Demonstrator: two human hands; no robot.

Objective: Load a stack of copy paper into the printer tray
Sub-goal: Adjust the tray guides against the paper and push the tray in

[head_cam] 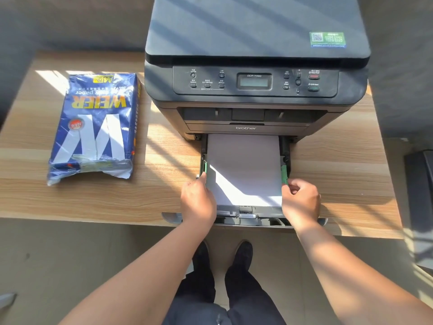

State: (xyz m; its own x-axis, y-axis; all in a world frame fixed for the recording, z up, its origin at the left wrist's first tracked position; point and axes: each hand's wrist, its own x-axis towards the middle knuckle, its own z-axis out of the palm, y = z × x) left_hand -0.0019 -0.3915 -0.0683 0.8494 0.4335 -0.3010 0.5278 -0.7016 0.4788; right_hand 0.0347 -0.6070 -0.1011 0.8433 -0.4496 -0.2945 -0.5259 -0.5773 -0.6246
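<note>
A dark grey printer [255, 85] stands on a wooden desk. Its paper tray [248, 218] is pulled out toward me over the desk's front edge. A white stack of paper [244, 167] lies flat inside the tray. My left hand [198, 202] rests at the stack's left edge, fingertips touching the green left side guide [205, 166]. My right hand [301, 202] is at the stack's right edge, thumb and fingers pinched on the green right side guide [284, 174].
An opened blue ream wrapper of copy paper [96, 127] lies on the desk [152, 191] left of the printer. A dark object [419, 188] stands at the right edge of view. My feet [225, 256] are on the floor below the tray.
</note>
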